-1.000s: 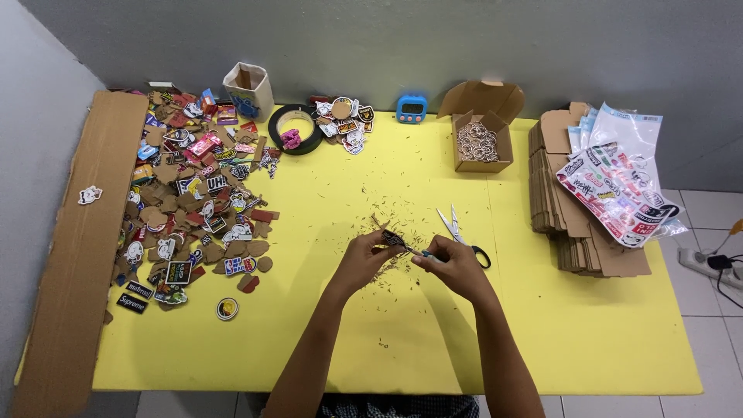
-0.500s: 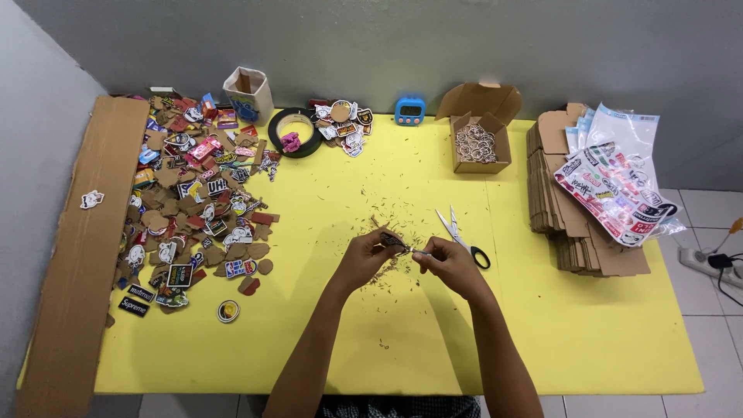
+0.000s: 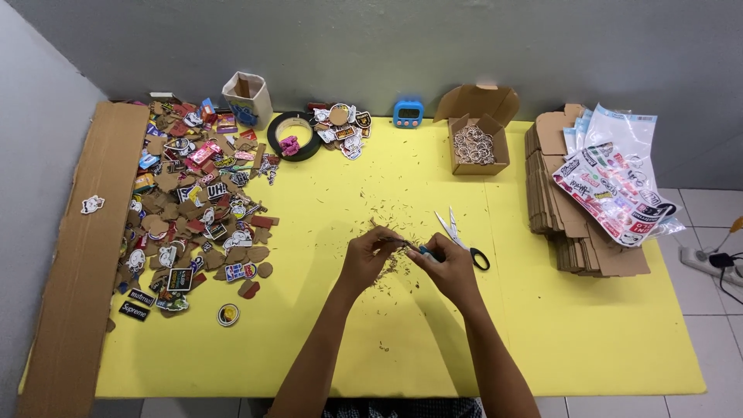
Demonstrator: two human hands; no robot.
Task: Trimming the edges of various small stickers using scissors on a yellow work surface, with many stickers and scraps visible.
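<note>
A person's two bare hands meet over the middle of a bright yellow table [image 3: 542, 333], seen from above. The left hand [image 3: 368, 259] has its fingers curled together, pinching a small dark cardboard-backed sticker piece [image 3: 393, 244] at its fingertips. The piece sits between the two hands, just above the table, mostly hidden by the fingers. The right hand [image 3: 449, 267] is closed around a small blue-handled tool [image 3: 426, 251], whose tip points left and touches the piece; the tool's kind is too small to tell. Fine brown cardboard shavings [image 3: 387, 209] lie scattered on the table around and beyond the hands.

Just beside the right hand, on its far side, lies a pair of scissors with black handles [image 3: 463, 240], blades slightly apart. At the left, a wide heap of brown cardboard cut-outs and colourful stickers [image 3: 193, 201] spreads beside a long flat cardboard strip [image 3: 81, 263]. Along the back edge stand a small open paper carton [image 3: 248, 94], a black roll of tape [image 3: 294, 133], a small blue digital timer [image 3: 408, 113] and an open brown box of metal rings [image 3: 476, 143]. At the right, a stack of flat cardboard blanks [image 3: 573, 209] carries plastic sleeves of sticker sheets [image 3: 615, 182].
</note>
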